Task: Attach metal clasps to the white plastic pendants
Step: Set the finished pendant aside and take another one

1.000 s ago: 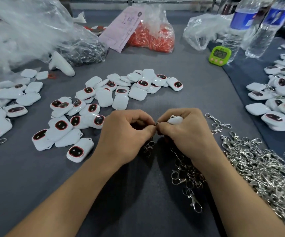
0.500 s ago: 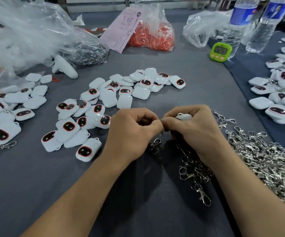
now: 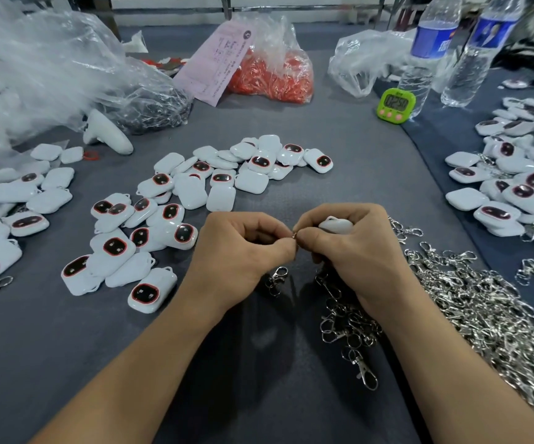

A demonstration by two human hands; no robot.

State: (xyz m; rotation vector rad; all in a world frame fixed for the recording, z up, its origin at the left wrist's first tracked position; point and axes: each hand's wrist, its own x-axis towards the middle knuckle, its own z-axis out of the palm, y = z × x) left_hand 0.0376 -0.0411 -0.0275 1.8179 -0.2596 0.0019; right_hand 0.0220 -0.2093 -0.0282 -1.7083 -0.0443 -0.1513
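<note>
Both hands meet over the middle of the table (image 3: 355, 174): right hand (image 3: 355, 254) grips a pendant (image 3: 336, 225), light, rigid, likely slippery; left hand (image 3: 240, 254) pinches a clasp (image 3: 277, 277) by its tiny stiff ring (image 3: 294, 234), the sensible hold.

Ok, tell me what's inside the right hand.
The right hand holds a white pendant. Only its upper edge shows; the rest, face included, is covered by the hand. A metal ring shows where it meets the left hand, pinched by both.
</note>
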